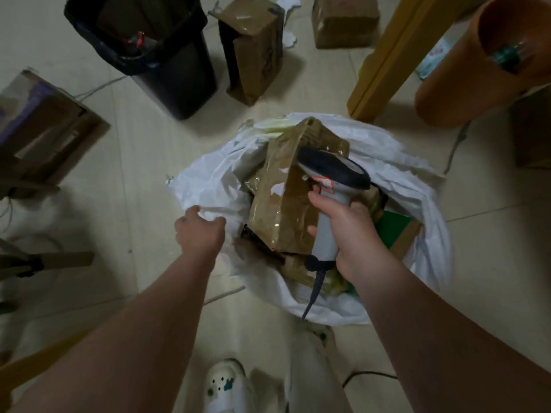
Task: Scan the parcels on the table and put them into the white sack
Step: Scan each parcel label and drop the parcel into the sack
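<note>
A white sack [208, 186] was seen standing open on the pale tiled floor [134, 162], its mouth spread wide at the centre of the view. The left hand [200, 231] was closed on the sack's rim at about 9 o'clock of the mouth, the fingers pinching a fold of the plastic. The right hand [347, 231] was wrapped around the grey handle of a barcode scanner [331, 186], whose dark head was pointed toward 10 o'clock; a dark cable [314, 290] hung down from the butt of the handle toward 6 o'clock. The fingertips of the same hand were pressed against a brown taped parcel [286, 198], so that this grip was closed on both the scanner and the parcel's edge. The parcel stood tilted in the sack's mouth, its upper end toward 12 o'clock, resting on other brown parcels inside. A green-faced box [393, 231] lay in the sack at 3 o'clock of the right hand, partly covered by the plastic.

Around the sack, a black bin [179, 70] stood at 11 o'clock, a taped cardboard box [253, 52] just beside it at 12 o'clock, and another carton [343, 22] at 1 o'clock. A yellow leg [390, 55] rose at 1 o'clock, near the sack's far rim, and an orange bin [465, 73] lay at 2 o'clock. A large carton [44, 129] was seen at 9 o'clock, well apart from the sack. A white perforated shoe [223, 386] showed at 6 o'clock.
</note>
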Motion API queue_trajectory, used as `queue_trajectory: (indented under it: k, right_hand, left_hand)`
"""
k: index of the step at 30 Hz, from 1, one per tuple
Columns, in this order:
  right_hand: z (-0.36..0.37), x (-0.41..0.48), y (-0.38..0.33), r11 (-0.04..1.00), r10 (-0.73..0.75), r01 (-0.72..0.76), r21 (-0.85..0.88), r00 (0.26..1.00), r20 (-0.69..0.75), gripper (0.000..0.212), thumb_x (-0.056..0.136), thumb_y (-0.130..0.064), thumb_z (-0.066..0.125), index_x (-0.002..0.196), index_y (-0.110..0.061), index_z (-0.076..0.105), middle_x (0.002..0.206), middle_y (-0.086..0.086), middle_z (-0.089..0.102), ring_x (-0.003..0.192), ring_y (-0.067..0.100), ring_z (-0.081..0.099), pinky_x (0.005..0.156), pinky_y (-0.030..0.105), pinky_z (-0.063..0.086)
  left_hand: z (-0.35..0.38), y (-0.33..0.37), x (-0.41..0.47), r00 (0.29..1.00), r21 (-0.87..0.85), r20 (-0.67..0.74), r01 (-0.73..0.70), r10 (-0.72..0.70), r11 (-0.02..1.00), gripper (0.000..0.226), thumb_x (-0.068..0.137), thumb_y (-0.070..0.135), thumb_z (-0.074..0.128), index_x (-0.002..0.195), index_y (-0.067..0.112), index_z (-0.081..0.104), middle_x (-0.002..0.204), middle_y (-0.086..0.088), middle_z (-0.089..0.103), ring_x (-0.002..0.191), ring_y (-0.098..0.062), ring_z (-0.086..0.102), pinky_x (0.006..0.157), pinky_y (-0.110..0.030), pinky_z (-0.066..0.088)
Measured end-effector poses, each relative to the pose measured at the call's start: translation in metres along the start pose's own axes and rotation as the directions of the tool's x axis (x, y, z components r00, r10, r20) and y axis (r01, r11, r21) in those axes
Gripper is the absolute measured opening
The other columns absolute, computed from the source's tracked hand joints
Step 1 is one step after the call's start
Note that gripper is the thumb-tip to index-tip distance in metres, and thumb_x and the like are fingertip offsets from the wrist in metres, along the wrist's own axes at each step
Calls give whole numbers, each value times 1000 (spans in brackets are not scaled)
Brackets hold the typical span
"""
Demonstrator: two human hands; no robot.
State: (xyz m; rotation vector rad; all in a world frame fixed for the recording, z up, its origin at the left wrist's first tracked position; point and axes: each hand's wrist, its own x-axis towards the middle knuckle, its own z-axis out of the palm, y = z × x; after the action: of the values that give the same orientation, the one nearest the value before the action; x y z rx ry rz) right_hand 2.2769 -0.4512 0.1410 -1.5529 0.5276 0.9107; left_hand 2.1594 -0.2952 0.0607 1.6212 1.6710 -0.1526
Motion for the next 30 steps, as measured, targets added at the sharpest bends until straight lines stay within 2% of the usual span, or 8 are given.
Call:
queue_trajectory:
  k: [4, 8, 11, 14, 19, 23, 26, 30]
  right_hand:
    - [-2, 11, 9, 996, -72, 75, 39, 993, -94, 31, 81, -20, 75, 108, -21, 60, 121, 3, 58, 101, 16, 60, 65, 24, 51]
    - [-4, 12, 12, 995, -83, 86, 45, 994, -73, 19, 83, -16, 73, 99, -24, 66, 115, -1, 64, 103, 15, 61, 67, 25, 50]
    - [-2, 7, 12, 999, -42, 44, 26, 997, -65, 23, 84, -17, 73, 105, -22, 65, 109, -2, 65, 96, 13, 61, 72, 27, 52]
    - [1, -3, 7, 1000, -14, 13, -25, 998, -59, 25, 84, -19, 73, 107, -21, 62, 106, -2, 63, 87, 11, 60, 74, 28, 53]
    - [1, 3, 1, 994, -66, 63, -92, 997, -39, 26, 86, -19, 71, 111, -19, 65, 105, -2, 63, 90, 11, 58, 67, 24, 51]
    - [2, 11, 14, 994, -77, 72, -84, 995, -58, 17, 85, -18, 71, 100, -25, 67, 99, -8, 64, 86, 9, 59, 76, 27, 53]
    - [2, 12, 22, 995, -64, 58, -80, 995, -81, 30, 83, -20, 73, 113, -21, 66, 105, -5, 65, 84, 8, 61, 83, 31, 54]
    - [2, 8, 26, 1000, -5, 3, -16, 992, -125, 42, 82, -21, 74, 122, -16, 62, 111, -2, 63, 86, 9, 61, 81, 32, 54]
  left_hand:
    - [13, -15, 26, 891, -406, 340, 427, -300, 808, 50, 89, 26, 66, 130, 9, 45, 122, -9, 53, 101, -26, 58, 80, -34, 47]
    - [17, -19, 25, 790, -443, 576, 517, -209, 732, 13, 94, 22, 58, 84, 15, 56, 70, 2, 53, 53, -10, 41, 43, -17, 38]
    - [7, -14, 24, 821, -300, 540, 392, -184, 870, 16, 95, 21, 58, 81, 14, 55, 79, -1, 50, 63, -13, 37, 63, -23, 37]
    - [-5, -14, 27, 887, -249, 432, 290, -162, 924, 23, 93, 21, 61, 115, 15, 60, 118, -3, 53, 100, -18, 46, 89, -33, 39]
    - [4, -12, 31, 861, -543, 471, 456, -193, 705, 45, 101, 16, 49, 141, 2, 39, 113, -7, 51, 75, -14, 55, 60, -24, 49]
    - [19, -22, 40, 726, -571, 659, 652, -196, 498, 54, 97, 33, 54, 145, 16, 36, 102, -6, 55, 70, -15, 52, 51, -22, 48]
    - [23, -22, 37, 661, -471, 742, 632, -112, 616, 25, 90, 41, 59, 101, 18, 61, 64, 0, 56, 60, -12, 51, 51, -20, 46]
    - [5, -20, 25, 778, -489, 626, 446, -55, 750, 33, 82, 38, 69, 111, 22, 64, 101, -1, 71, 95, -17, 64, 82, -27, 47]
